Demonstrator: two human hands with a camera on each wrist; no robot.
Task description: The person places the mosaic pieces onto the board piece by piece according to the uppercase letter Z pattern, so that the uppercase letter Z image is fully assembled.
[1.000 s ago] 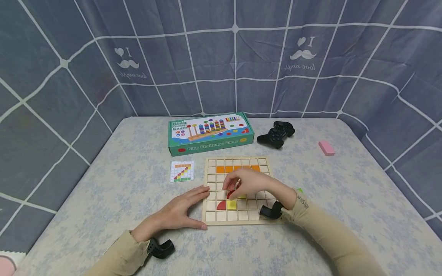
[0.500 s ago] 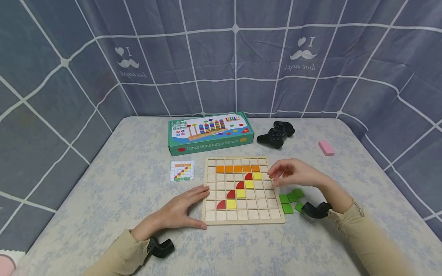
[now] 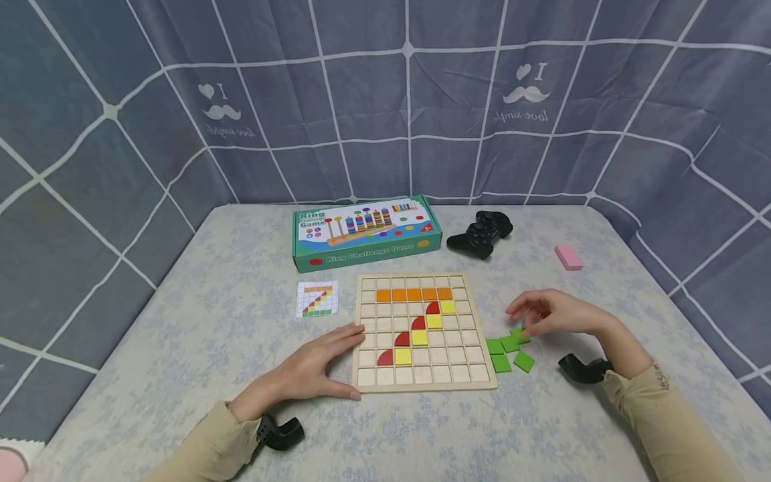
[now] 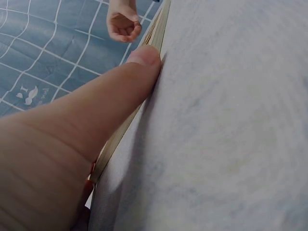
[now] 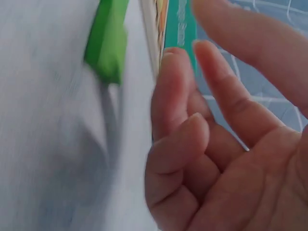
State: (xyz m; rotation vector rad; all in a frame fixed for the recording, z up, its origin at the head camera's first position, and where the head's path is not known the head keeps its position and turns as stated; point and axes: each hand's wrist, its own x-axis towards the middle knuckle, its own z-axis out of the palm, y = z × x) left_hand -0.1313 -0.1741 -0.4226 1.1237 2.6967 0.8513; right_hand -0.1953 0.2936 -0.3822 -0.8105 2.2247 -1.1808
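Board [image 3: 456, 355] lay mid-way on bench [image 3: 199, 335], green tiles [image 3: 500, 363] between it and right edge. Left hand [image 3: 304, 367], thumb spread wide, touched board; right hand [image 3: 569, 313], fingers loosely bent, looked empty near tiles. Crowded tiles could perhaps slide together under clumsy pinch; left-hand pressure could shift board. Room was open toward right edge; box [image 3: 367, 235] and gamepad [image 3: 482, 234] occupied back edge.

The left hand [image 3: 311, 365] touches a flat, pale wooden grid board [image 3: 441, 373]. Green square tiles [image 3: 509, 343] lie beside it, near the right hand [image 3: 557, 313].
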